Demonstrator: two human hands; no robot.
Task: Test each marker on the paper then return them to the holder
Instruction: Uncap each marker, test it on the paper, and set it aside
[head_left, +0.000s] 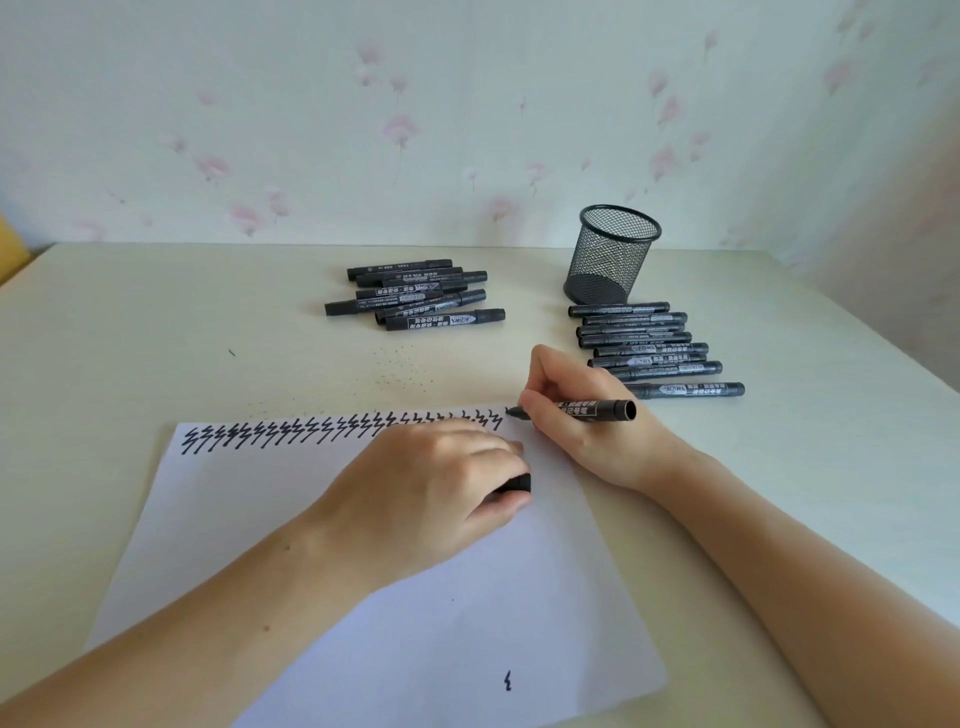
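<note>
Paper: white sheet lying on the desk, nearest the viewer; a small lone black squiggle is showing near its near edge, and a row of black zigzag marks is running along its far edge.

Left hand: resting on the paper, fingers curling round a black cap and pinching it.

Right hand: gripping an uncapped black marker, whose tip is touching the paper's far right corner, just past the last zigzag.

Ink specks: scattered on the desk just beyond the paper.

Right group of markers: black, capped, lying side by side beyond the right hand.

Left group of markers: black, capped, lying loosely piled farther back, near the middle of the desk.

Holder: black mesh cup standing upright just behind the right group, holding no visible markers.

Wall: pale floral paper rising behind the desk.
</note>
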